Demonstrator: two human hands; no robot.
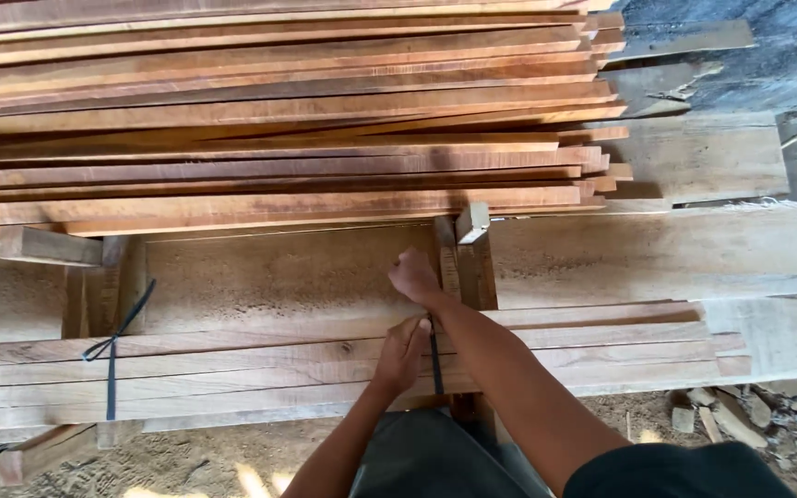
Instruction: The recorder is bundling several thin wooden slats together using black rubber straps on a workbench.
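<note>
While fisted over plank bundle [325, 364], right hand [414, 277] grip contents hidden; left hand [402, 355] pinching dark strap [435, 364], lower end cut off.

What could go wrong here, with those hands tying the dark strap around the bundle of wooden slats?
1. The left hand and right hand press on rough-sawn slats; splinters seem likely.
2. If the dark strap slips or snaps while pulled, the fingers could get whipped or pinched.
3. The tall plank stack behind looks loosely piled, with uneven ends; a nudge might slide boards toward the hands.
</note>
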